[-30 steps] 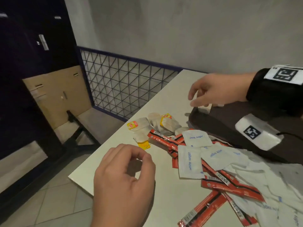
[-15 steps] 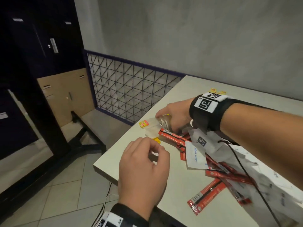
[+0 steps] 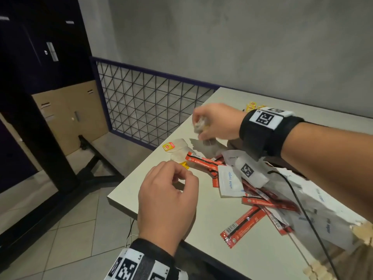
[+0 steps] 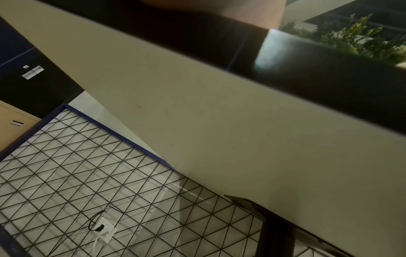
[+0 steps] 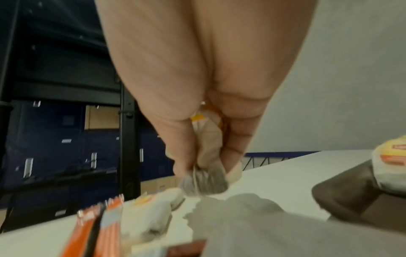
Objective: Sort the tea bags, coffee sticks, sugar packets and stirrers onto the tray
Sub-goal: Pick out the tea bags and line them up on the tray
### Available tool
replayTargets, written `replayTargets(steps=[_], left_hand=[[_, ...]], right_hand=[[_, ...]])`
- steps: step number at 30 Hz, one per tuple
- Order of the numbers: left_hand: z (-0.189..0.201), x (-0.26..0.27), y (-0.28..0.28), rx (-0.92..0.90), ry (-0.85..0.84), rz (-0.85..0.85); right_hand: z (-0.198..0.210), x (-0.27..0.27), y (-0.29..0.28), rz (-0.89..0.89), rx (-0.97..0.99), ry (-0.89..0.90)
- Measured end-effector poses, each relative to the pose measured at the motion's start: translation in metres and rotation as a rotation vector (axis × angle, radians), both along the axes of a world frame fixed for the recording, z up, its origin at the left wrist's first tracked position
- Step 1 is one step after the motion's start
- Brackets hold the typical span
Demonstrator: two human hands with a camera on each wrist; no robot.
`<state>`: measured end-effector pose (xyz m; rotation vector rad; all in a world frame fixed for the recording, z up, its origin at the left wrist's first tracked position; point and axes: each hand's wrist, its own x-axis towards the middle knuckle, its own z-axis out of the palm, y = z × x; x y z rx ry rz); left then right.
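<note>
My right hand [image 3: 200, 127] pinches a small bunch of tea bags [image 5: 205, 180] just above the table, over the loose tea bags [image 3: 178, 150] with yellow tags near the left edge. Red coffee sticks [image 3: 242, 224] and white sugar packets [image 3: 230, 181] lie mixed in a heap to the right. The dark brown tray [image 5: 351, 193] sits beyond the heap, mostly hidden under my right wrist in the head view; a tea bag [image 5: 391, 165] lies on it. My left hand [image 3: 179, 179] hovers over the table's near corner, fingers loosely curled, holding nothing I can see.
Pale wooden stirrers [image 3: 362, 232] lie at the table's near right edge. A black cable [image 3: 302, 207] trails from my right wrist across the heap. A wire grid fence [image 3: 145, 106] and a grey wall border the table [image 3: 201, 211], whose left edge drops to tiled floor.
My right hand came from over the tray down to the tea bag pile, gripped some tea bags and has lifted them slightly. My left hand has barely moved.
</note>
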<state>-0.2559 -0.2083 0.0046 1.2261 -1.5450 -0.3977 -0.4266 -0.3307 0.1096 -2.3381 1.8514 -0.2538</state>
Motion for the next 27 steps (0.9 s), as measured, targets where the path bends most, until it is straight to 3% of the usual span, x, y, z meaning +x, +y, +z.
replayTargets(steps=[5,8,11,13,17,19,21,27], left_hand=[[0.001,0.000,0.000,0.025,0.036,-0.007],[0.007,-0.001,0.004,0.074,0.057,-0.058],[0.023,-0.007,0.019,0.140,0.219,-0.258],[0.036,-0.021,0.035,0.315,0.424,-0.443],[0.053,-0.062,0.063,0.966,0.795,-0.865],[0.050,-0.072,0.066,1.206,0.919,-1.132],[0.043,-0.075,0.061,1.299,1.026,-1.247],[0.034,-0.081,0.053,1.211,1.013,-1.130]], right_hand=[[0.049,-0.025,0.059,-0.069,-0.143,-0.504],[0.058,-0.043,0.110,-0.052,-0.072,-0.716],[0.054,-0.061,0.160,-0.021,0.042,-0.853],[0.046,-0.067,0.187,-0.022,0.120,-0.910],[0.026,-0.068,0.220,0.001,0.125,-1.050],[0.016,-0.067,0.228,-0.012,0.139,-1.025],[0.008,-0.068,0.233,-0.034,0.179,-0.903],[-0.004,-0.078,0.240,-0.070,0.157,-0.584]])
